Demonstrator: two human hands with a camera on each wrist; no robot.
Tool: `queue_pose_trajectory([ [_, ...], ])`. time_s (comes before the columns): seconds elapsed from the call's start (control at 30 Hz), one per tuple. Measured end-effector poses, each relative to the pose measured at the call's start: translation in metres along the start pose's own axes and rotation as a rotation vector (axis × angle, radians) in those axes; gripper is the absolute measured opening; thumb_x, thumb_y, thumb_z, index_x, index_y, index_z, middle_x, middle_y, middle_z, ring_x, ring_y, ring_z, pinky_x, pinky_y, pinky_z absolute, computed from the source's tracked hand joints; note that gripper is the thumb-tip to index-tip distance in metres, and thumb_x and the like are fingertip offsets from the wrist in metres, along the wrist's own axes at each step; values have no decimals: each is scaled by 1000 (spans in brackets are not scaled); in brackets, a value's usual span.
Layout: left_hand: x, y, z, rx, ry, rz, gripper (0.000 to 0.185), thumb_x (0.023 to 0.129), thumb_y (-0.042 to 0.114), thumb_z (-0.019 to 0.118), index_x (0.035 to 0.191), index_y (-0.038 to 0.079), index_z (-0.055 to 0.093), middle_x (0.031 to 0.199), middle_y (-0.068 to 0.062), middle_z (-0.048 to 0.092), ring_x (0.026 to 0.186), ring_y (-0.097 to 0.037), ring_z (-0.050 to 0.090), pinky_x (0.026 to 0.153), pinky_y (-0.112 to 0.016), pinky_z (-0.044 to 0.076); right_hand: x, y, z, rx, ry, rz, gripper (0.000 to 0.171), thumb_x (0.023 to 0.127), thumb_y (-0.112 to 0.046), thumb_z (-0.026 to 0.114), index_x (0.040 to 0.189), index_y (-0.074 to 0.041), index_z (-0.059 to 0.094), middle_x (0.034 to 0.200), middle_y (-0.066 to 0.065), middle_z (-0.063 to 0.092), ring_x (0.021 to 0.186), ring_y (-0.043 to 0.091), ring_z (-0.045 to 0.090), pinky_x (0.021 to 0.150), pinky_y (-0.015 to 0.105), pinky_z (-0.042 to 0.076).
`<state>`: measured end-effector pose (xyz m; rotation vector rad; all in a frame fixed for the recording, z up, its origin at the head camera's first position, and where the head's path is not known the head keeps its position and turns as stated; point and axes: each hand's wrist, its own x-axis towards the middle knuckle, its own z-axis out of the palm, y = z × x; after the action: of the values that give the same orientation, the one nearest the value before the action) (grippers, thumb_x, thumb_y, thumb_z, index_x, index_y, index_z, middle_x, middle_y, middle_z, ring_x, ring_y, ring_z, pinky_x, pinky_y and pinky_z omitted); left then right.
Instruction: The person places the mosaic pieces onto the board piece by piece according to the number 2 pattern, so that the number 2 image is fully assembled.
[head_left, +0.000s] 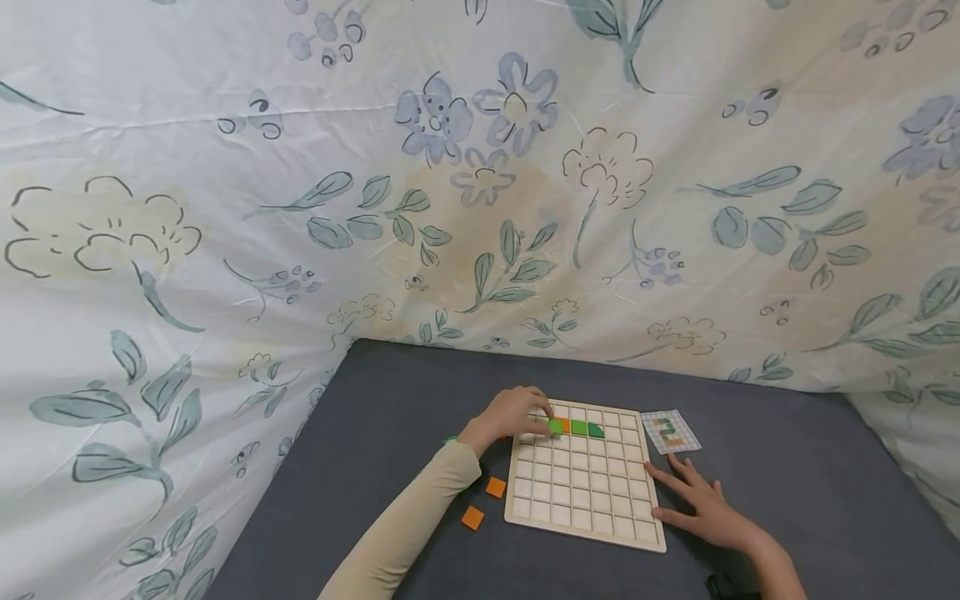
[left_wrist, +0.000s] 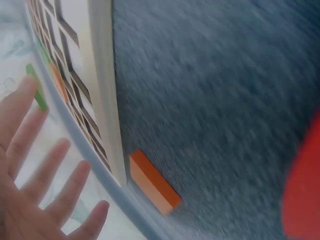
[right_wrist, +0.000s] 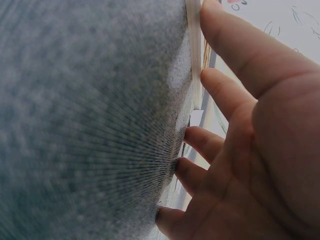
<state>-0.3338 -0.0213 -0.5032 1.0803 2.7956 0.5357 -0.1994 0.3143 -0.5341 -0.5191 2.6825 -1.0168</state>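
Observation:
My left hand (head_left: 513,414) pinches a light green square tile (left_wrist: 37,89) between thumb and fingertip, its other fingers spread. It holds the tile over the upper left of a pale wooden grid board (head_left: 579,476). Just right of that tile, one row of the board holds an orange tile (head_left: 566,426), a green tile (head_left: 579,427) and a darker green piece (head_left: 596,431). At the board's right side, my right hand (head_left: 701,506) rests with fingers spread. Its thumb (right_wrist: 235,37) and index finger touch the board's edge, while the other fingertips are on the dark tabletop.
A small card (head_left: 671,432) with a coloured grid pattern lies right of the board. Loose orange tiles (head_left: 472,517) lie to its left; more pieces are partly hidden behind the left wrist. A blurred red shape (left_wrist: 305,185) borders the left wrist view. Floral cloth (head_left: 517,250) surrounds the table.

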Motion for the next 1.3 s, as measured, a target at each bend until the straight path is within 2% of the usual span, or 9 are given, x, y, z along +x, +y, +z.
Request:
queue_pose_trajectory([
  [0.27, 3, 16, -1, -20, -34, 12, 29, 81, 43, 68, 105, 27, 69, 125, 6, 56, 115, -16, 52, 93, -32, 46, 0, 0, -1, -8, 12, -18, 63, 86, -29, 64, 143, -17, 38, 146, 37, 11, 126, 65, -1, 80, 82, -5],
  [0.4, 8, 22, 3, -4, -26, 16, 28, 80, 45, 68, 104, 29, 69, 123, 8, 56, 115, -15, 52, 92, -32, 46, 0, -1, -1, -12, 13, -17, 63, 86, -29, 64, 143, -17, 38, 146, 37, 11, 126, 65, 0, 80, 82, -5],
  [0.63, 15, 33, 9, 39, -1, 25, 29, 79, 47, 68, 102, 30, 70, 122, 8, 57, 114, -16, 52, 98, -39, 42, 0, 0, -1, -7, 15, -15, 63, 86, -29, 64, 143, -18, 38, 146, 36, 11, 127, 64, -1, 81, 82, -6],
  [0.9, 21, 45, 13, 58, -9, 31, 27, 79, 47, 68, 101, 31, 70, 123, 8, 57, 113, -15, 54, 85, -27, 48, 1, 1, 0, -12, 9, 3, 65, 86, -32, 64, 143, -17, 37, 147, 35, 10, 127, 64, -2, 82, 82, -7],
  [1.07, 27, 49, 18, 77, -8, 57, 28, 80, 48, 67, 102, 32, 69, 124, 10, 57, 113, -14, 54, 90, -30, 46, 2, 2, 0, -27, 12, 4, 65, 86, -33, 64, 143, -17, 37, 146, 36, 11, 126, 65, 0, 81, 82, -6],
  [1.3, 34, 53, 29, 108, -14, 50, 26, 80, 50, 65, 101, 35, 69, 125, 12, 55, 113, -15, 54, 93, -37, 44, 1, 2, 1, -27, 9, 14, 64, 86, -33, 63, 143, -18, 38, 147, 35, 11, 127, 64, 0, 81, 82, -6],
])
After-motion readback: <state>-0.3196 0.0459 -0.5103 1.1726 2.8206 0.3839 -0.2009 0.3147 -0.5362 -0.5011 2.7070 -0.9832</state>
